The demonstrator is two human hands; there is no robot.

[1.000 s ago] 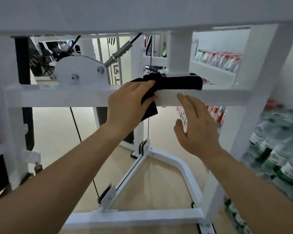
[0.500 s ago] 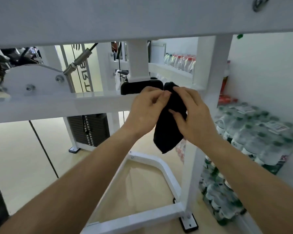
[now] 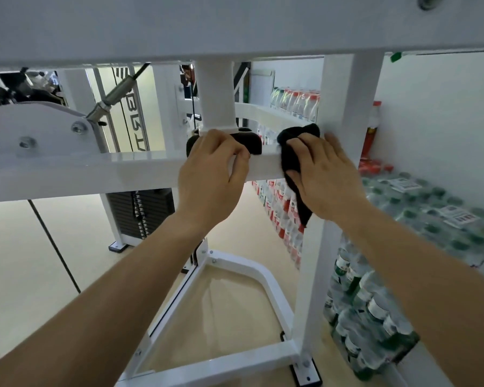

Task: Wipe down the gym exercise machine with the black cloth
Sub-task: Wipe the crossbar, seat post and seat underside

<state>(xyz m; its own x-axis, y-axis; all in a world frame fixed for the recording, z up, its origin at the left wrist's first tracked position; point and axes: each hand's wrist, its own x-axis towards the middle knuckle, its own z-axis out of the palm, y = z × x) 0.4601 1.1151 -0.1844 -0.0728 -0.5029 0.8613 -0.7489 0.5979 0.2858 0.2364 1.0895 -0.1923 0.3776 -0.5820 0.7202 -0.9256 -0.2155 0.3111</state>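
The white frame of the gym machine fills the view, and its horizontal crossbar runs across the middle. My left hand grips that crossbar, fingers curled over its top just in front of a black pad. The black cloth is draped over the crossbar's right end beside the white upright post. My right hand presses the cloth against the bar with its fingers spread flat. The cloth's lower end hangs below the bar.
Shrink-wrapped packs of water bottles are stacked along the wall at right, and more bottles stand behind the frame. A black weight stack and a cable fitting lie to the left. The machine's white base frame sits on the beige floor.
The cloth has passed from both hands to my right hand alone, which now presses it on the crossbar's right end. My left hand let go of it and took hold of the crossbar.
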